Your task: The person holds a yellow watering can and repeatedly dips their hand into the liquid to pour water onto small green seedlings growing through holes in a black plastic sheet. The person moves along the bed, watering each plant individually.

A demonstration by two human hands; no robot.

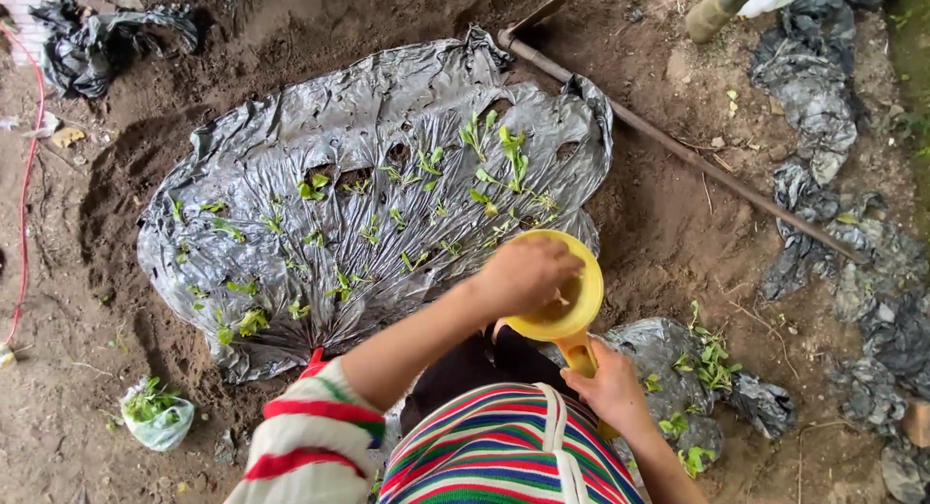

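My right hand [610, 388] grips the handle of a yellow scoop [588, 293] held over the near edge of a black plastic sheet [368, 107]. My left hand [523, 271] reaches into the scoop's bowl with its fingers bent down inside; what they touch is hidden. The sheet covers a soil mound, and several small green seedlings [509, 150] poke up through holes in it. My left sleeve is striped red, white and green.
A long-handled hoe [697, 160] lies diagonally on the soil at the right. Crumpled black plastic [814, 87] lies along the right side, and a smaller piece holds more seedlings [712, 359]. A white bag of greens [155, 412] sits lower left, a red hose [29, 174] at the left edge.
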